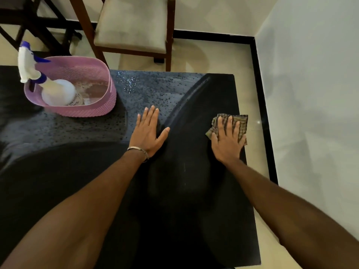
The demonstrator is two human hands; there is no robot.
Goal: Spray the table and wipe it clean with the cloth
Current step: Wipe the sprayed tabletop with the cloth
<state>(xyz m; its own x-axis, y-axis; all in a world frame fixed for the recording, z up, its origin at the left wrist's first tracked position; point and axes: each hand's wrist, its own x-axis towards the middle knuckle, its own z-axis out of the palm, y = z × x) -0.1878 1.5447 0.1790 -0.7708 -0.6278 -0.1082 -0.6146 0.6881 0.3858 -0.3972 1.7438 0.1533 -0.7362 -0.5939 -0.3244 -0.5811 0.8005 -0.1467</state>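
The right hand (227, 143) lies flat with straight, slightly spread fingers (230, 125) pressing the checked cloth (241, 123) onto the black bench (174, 210) near its edge at 3 o'clock, while the left hand (148, 133), a bracelet (138, 150) at its wrist, rests palm-down with its fingers (150, 117) straight and close together and the thumb out, well apart from the cloth at 9 o'clock of it. At 10 o'clock of the left hand a pink basket (91, 110) stands on the bench holding the spray bottle (48, 82), and droplets speckle the bench between basket and hands; a wooden chair (132, 28) stands beyond the bench at 12 o'clock.
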